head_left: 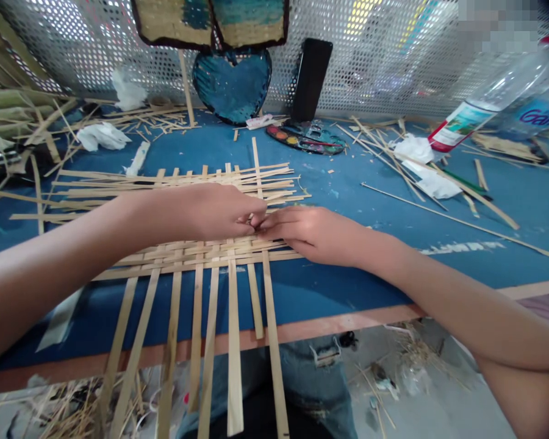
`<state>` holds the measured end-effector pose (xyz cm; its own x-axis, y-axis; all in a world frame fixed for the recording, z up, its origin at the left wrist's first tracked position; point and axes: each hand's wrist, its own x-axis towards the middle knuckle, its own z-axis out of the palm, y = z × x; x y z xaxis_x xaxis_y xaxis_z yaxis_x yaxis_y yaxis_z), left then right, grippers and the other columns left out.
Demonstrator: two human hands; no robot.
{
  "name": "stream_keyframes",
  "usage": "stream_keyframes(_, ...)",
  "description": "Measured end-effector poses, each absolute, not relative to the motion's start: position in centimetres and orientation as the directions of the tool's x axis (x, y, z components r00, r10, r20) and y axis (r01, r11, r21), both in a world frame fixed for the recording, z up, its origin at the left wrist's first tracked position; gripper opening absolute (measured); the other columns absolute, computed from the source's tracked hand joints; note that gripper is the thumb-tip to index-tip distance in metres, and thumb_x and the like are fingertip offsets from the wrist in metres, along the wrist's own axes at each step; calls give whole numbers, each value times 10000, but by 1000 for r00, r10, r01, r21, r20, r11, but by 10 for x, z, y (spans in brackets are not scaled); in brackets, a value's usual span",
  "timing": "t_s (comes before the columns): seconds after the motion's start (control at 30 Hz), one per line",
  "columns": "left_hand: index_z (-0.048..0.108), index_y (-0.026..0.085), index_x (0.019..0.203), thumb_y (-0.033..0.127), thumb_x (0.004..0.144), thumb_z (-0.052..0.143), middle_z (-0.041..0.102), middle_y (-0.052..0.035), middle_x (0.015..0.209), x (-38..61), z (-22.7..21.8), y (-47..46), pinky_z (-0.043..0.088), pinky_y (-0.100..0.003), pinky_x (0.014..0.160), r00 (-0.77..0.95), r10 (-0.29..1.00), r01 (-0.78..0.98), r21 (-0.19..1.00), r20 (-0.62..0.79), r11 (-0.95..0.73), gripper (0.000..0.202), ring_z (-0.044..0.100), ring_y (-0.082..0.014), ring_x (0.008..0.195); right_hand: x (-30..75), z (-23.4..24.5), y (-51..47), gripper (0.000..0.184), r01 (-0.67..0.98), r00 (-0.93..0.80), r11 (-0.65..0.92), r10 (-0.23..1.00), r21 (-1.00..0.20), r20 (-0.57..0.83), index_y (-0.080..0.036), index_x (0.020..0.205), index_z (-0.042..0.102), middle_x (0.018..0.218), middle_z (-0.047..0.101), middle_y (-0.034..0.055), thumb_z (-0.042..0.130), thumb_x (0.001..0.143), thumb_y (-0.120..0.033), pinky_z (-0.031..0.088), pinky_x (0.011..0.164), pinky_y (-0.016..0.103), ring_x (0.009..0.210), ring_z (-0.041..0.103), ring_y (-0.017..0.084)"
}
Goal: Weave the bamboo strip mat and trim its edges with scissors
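Note:
A partly woven mat of flat bamboo strips point(196, 256) lies on the blue table top point(348, 201), its long upright strips hanging over the near edge. My left hand point(210, 210) rests on the weave with fingers curled, pinching a strip at the mat's right side. My right hand point(308, 231) meets it fingertip to fingertip, fingers pressed together on the same strip. Which strip they hold is hidden under the fingers.
A paint palette point(306, 137), a dark phone point(311, 79) and a blue heart-shaped woven piece point(232, 85) stand at the back by a perforated panel. A plastic bottle point(494, 100) lies at right. Loose strips and crumpled tissues point(101, 135) litter the table.

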<state>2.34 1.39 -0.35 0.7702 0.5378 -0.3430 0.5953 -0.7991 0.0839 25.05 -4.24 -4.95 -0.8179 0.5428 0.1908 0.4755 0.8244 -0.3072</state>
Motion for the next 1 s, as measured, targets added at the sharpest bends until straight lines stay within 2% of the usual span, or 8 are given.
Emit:
stream_keyframes(0.3, 661, 221, 998, 356, 972, 474, 733, -45, 859, 21, -11, 18, 342, -304, 611, 787, 512, 582, 138, -345, -802, 233, 613, -188, 669, 250, -47, -44, 449, 516, -806, 807, 571, -287, 155, -191, 1291, 714, 1394, 680, 81, 395, 1000, -67, 530, 1069, 397, 1279, 635, 214)
stream_keyframes(0.47, 685, 214, 956, 340, 973, 474, 741, -50, 830, 24, -9, 15, 339, -312, 604, 776, 529, 591, 105, -343, -800, 246, 623, -196, 663, 252, -48, -44, 377, 490, -819, 838, 537, -238, 201, -159, 1245, 719, 1293, 716, 115, 424, 1014, -112, 536, 1045, 437, 1226, 646, 238)
stream_keyframes(0.57, 701, 219, 1002, 332, 980, 484, 757, -44, 864, 27, -6, 12, 356, -305, 620, 787, 516, 579, 118, -338, -806, 246, 643, -196, 686, 254, -46, -44, 383, 460, -839, 860, 502, -219, 211, -165, 1252, 713, 1297, 713, 107, 405, 1029, -119, 537, 1025, 422, 1207, 650, 228)
stream_keyframes(0.67, 714, 215, 1053, 336, 987, 492, 764, -48, 873, 28, -5, 10, 366, -305, 633, 782, 520, 582, 103, -343, -807, 262, 651, -201, 696, 253, -45, -49, 388, 440, -866, 886, 461, -144, 193, -175, 1270, 708, 1293, 714, 108, 418, 1019, -115, 510, 1027, 450, 1216, 637, 248)
stream_keyframes(0.83, 722, 239, 1140, 348, 1002, 478, 769, -35, 876, 28, -10, 10, 380, -300, 659, 801, 520, 572, 123, -298, -811, 301, 655, -202, 719, 247, -41, -67, 384, 570, -810, 821, 569, -42, 143, -150, 1285, 703, 1283, 719, 135, 501, 965, -87, 479, 942, 457, 1162, 639, 292)
stream_keyframes(1.0, 735, 238, 1116, 295, 993, 485, 764, -42, 880, 30, -11, 10, 374, -300, 667, 780, 551, 588, 48, -298, -807, 284, 652, -204, 734, 243, -37, -80, 402, 614, -785, 790, 610, -1, 112, -167, 1286, 701, 1299, 720, 107, 524, 942, -59, 443, 886, 414, 1093, 648, 268)
